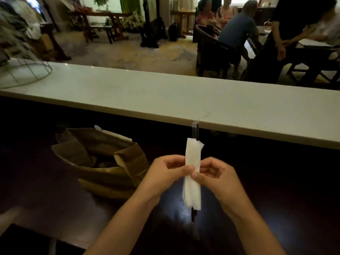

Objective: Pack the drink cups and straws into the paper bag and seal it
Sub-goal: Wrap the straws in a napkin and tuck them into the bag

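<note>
A brown paper bag (103,162) stands open on the dark counter at the left, its top flaps crumpled; a dark rounded thing, perhaps a cup lid, shows inside. Right of it, both hands hold one upright bundle: dark wrapped straws (195,131) folded in a white napkin (192,155). My left hand (165,172) pinches the napkin from the left side. My right hand (211,173) pinches it from the right, thumb against the paper. The straw ends stick out above and below the napkin.
A long white ledge (165,96) runs across just beyond the hands. A wire frame (25,74) rests on its left end. Beyond it, several people sit and stand at dark tables (312,52) at the upper right.
</note>
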